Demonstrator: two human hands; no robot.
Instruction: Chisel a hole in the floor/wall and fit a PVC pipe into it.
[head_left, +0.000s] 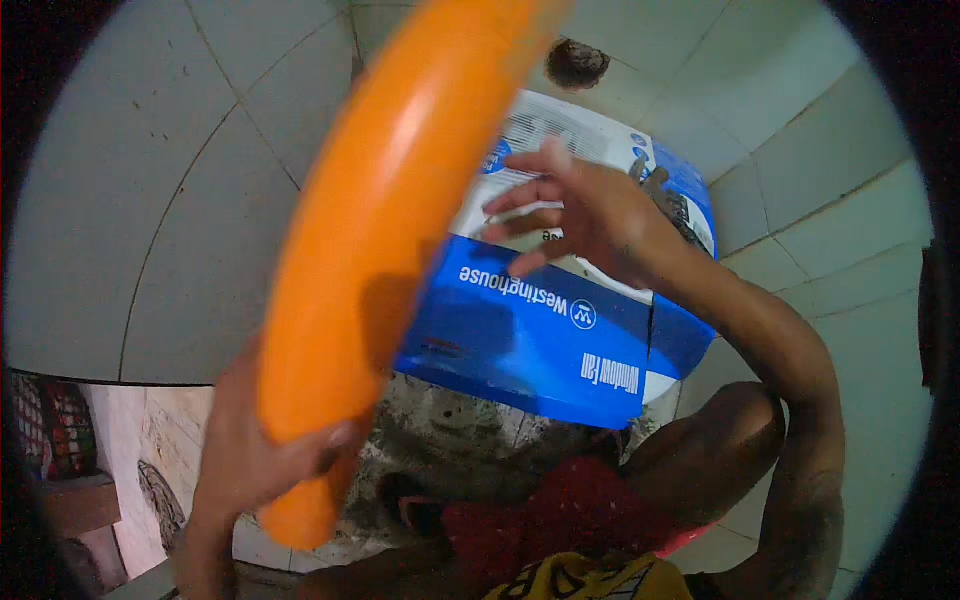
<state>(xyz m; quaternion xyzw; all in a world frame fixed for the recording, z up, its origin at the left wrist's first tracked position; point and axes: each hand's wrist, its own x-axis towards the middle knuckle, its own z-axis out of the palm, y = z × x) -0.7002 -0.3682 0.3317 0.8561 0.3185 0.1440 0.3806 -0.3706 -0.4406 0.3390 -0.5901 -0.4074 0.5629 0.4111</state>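
Observation:
A long, thick orange tube point(385, 230), smooth, shiny and slightly curved, slants from the lower left up past the top edge of the view. Wrapped round its lower part is my left hand point(250, 455), with the thumb across the front. My right hand point(595, 215) is empty, its fingers spread, and hovers over a blue and white cardboard box point(540, 345) to the right of the tube. The tube covers the left part of this box. Some dark grey pieces point(665, 195) lie on the box's right side, partly hidden by my right forearm; their kind is unclear.
Pale tiled walls point(840, 210) close in on both sides, with a dark hole point(577, 64) at the back. Under the box is a stained, dirty surface point(450, 415). A meshed container point(55, 425) stands at the lower left. My bent knee point(735, 420) is close to the box.

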